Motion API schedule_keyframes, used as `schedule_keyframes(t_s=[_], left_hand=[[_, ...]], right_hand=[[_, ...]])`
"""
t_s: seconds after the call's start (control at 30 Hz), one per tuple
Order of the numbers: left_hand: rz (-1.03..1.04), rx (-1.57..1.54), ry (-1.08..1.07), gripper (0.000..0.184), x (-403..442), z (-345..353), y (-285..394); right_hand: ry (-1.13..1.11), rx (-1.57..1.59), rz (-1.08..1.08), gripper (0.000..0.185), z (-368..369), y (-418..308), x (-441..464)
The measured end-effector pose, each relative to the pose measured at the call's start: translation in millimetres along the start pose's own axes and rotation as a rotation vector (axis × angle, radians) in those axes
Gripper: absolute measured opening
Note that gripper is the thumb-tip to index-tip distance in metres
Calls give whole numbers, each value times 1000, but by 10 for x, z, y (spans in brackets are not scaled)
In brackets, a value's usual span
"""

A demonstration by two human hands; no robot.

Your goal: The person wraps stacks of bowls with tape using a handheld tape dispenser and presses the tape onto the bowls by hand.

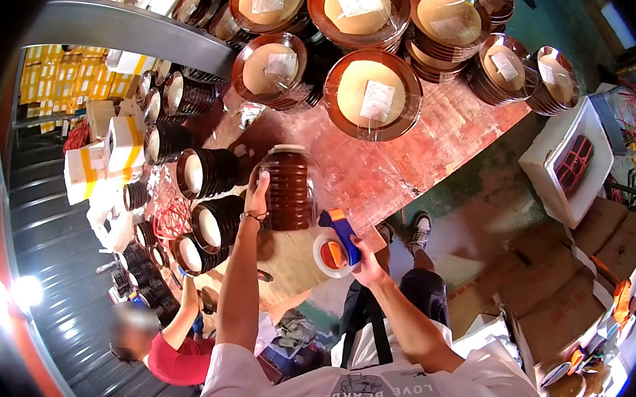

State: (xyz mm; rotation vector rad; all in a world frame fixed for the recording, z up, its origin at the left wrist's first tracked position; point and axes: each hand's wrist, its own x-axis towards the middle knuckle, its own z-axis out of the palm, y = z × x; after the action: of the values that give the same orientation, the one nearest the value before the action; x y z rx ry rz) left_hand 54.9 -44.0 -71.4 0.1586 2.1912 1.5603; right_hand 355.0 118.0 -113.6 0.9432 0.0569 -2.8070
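Note:
A stack of glossy brown bowls (287, 190) stands on the worktable with its ribbed side toward me. My left hand (258, 188) grips its left side, thumb up along the rims; some of its fingers are hidden behind the stack. Right of the stack, my right hand (369, 264) is closed round a blue tape dispenser (343, 239) with an orange part at its top. A wide roll of tape (331, 255) sits on the dispenser. The dispenser is held apart from the bowls, near the table's edge.
More stacked brown dishes with paper labels (373, 95) fill the table's far side. Further stacks (209, 226) line the left, where a person in a red top (178, 355) reaches in. Cardboard boxes (558, 296) and a foam box (538, 166) lie right.

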Motion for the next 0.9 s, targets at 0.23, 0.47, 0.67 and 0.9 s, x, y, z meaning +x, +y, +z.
schedule_keyframes(t_s=[0.23, 0.47, 0.67, 0.9], left_hand=[[-296, -921, 222, 73, -464, 282, -403], [-249, -882, 486, 75, -678, 446, -503], [632, 918, 113, 66, -968, 514, 254], [607, 1161, 9, 53, -619, 905, 667]], right_hand=[[-28, 148, 33, 35, 24, -15, 30], [-72, -437, -195, 32, 220, -366, 265], [-145, -358, -169, 35, 106, -456, 387], [-182, 84, -39, 41, -85, -644, 662]])
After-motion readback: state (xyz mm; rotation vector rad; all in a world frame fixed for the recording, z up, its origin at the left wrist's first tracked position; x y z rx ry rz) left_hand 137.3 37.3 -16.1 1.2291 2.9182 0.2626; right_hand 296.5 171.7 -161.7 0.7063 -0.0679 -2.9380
